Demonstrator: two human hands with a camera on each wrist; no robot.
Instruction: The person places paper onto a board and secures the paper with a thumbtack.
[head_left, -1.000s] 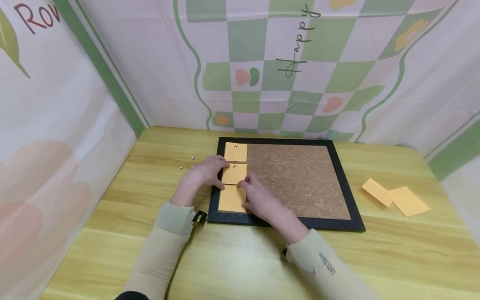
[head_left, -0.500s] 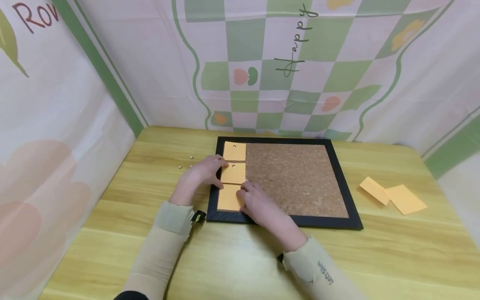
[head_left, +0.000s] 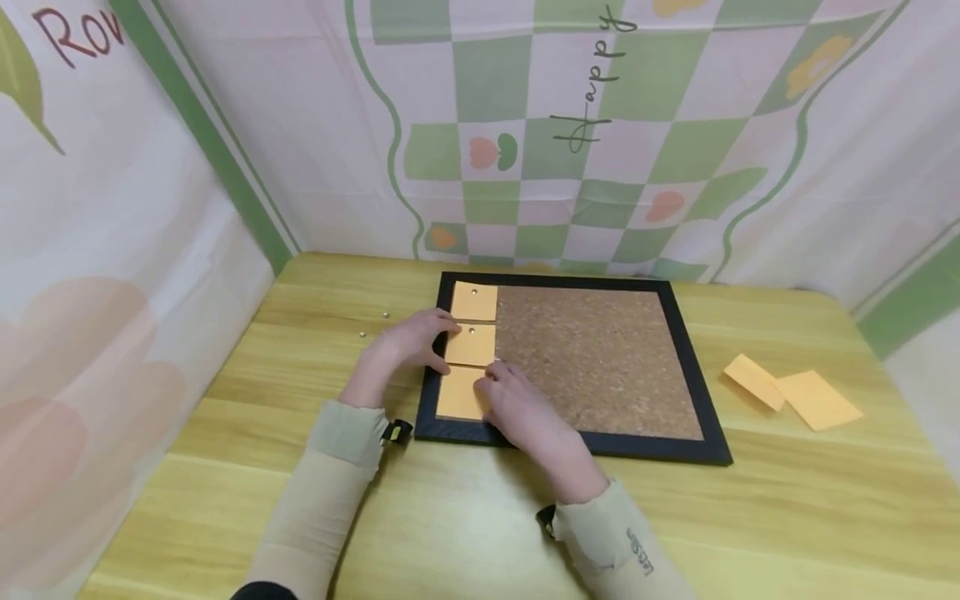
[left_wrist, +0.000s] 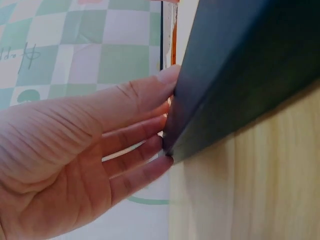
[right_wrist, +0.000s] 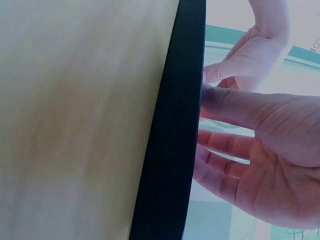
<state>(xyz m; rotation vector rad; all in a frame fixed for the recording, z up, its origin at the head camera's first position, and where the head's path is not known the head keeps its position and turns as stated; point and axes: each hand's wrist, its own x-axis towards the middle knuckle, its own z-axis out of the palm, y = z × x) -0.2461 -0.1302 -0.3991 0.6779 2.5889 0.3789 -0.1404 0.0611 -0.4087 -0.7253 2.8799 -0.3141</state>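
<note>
A corkboard (head_left: 592, 358) in a black frame (left_wrist: 215, 55) lies flat, with three orange paper notes down its left side. Metal pins show in the top note (head_left: 480, 307) and the middle note (head_left: 471, 350); the bottom note (head_left: 459, 396) shows none. My left hand (head_left: 405, 342) rests at the board's left edge, fingertips by the middle note and thumb at the bottom note's upper left corner. My right hand (head_left: 525, 408) touches the bottom note's right side, covering part of it. In the right wrist view its fingers (right_wrist: 227, 145) are nearly straight, their tips hidden behind the frame.
Two more orange notes lie right of the board, one a folded or bent note (head_left: 752, 382) and the other a flat note (head_left: 819, 400). Small silver pins (head_left: 386, 315) lie on the wooden table (head_left: 450, 517) to the left. A patterned cloth (head_left: 555, 167) hangs behind.
My right hand has shifted slightly toward the near edge, its fingertips and thumb drawing closer together at the bottom note's right side. My left hand stays nearly still.
</note>
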